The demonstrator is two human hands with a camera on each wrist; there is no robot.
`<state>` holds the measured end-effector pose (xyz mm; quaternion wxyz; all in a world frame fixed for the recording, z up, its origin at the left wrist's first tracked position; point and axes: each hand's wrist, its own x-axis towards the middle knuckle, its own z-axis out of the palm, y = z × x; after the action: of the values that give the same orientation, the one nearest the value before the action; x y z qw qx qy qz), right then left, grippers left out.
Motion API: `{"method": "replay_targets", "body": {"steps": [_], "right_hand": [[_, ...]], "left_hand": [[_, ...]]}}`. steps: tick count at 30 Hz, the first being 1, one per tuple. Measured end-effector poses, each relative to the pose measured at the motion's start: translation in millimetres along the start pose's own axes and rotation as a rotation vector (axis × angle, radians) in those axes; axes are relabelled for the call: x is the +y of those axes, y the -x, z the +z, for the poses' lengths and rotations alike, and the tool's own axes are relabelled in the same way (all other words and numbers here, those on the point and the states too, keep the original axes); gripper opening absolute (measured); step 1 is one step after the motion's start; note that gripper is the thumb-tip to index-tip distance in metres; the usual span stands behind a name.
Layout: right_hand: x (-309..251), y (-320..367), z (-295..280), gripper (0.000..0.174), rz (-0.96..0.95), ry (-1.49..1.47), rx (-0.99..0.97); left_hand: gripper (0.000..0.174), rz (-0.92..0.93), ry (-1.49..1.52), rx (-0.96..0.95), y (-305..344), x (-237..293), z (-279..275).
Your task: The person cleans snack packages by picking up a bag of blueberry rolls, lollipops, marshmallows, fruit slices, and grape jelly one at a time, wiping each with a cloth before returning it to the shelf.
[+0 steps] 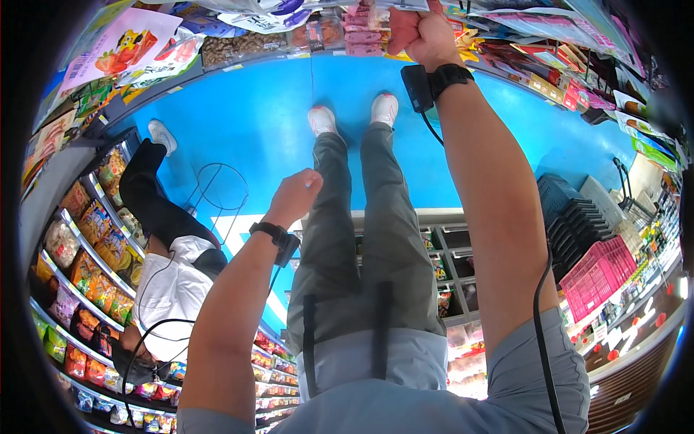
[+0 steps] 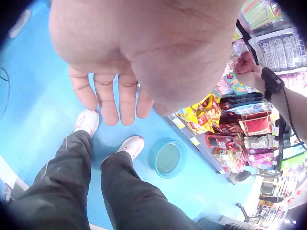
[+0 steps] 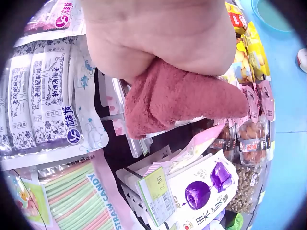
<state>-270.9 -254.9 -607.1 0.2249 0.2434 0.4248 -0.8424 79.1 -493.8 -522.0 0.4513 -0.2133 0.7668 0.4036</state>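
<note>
since your r. hand (image 3: 156,28) grips the cloth (image 3: 182,96) bunched under the palm, mid-frame in the r. wrist view, it's prob. folded so there's a thick pad b/w skin and shelf gear; you can't tell exactly how each finger lies, as palm and cloth hide them. your l. hand (image 2: 144,52) holds nothing, fingers relaxed, top of the l. wrist view, prob. kept low so it's out of the way. the blue basin (image 2: 183,165), round w/ a smooth rim, sits on the floor right of your shoes, prob. there to be w/in reach. cloth's dusty red, fuzzy, w/ soft creases. lower left of the r. wrist view, the straw candy pack (image 3: 79,196) shows thin pastel sticks thru slick film; the price tag (image 3: 157,196), lower centre, is flat, stiff-looking, prob. angled out for reading.
</note>
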Motion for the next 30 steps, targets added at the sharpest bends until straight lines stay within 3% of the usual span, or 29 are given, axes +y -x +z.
{"method": "replay_targets", "body": {"steps": [7,12,15,18,30], "right_hand": [[-3.7,6.5,-0.6,0.036,0.028,0.065,0.07],[-2.0,5.1,-8.1,0.052,0.042,0.096,0.132],[-4.4,5.5,-11.0,0.054,0.112,0.105,0.12],[-3.6,8.4,-17.9,0.054,0.044,0.116,-0.037],[-10.1,8.9,-29.7,0.036,0.155,0.012,-0.143]], "left_hand": [[0.028,0.015,-0.017,-0.025,-3.6,5.0,2.0],[0.028,-0.01,-0.02,-0.046,-2.7,8.9,3.1],[0.028,-0.005,-0.009,-0.041,-3.4,6.5,5.1],[0.028,0.005,-0.014,-0.057,-3.9,2.7,5.4],[0.028,0.044,0.016,-0.008,-5.9,-1.4,9.4]]}}
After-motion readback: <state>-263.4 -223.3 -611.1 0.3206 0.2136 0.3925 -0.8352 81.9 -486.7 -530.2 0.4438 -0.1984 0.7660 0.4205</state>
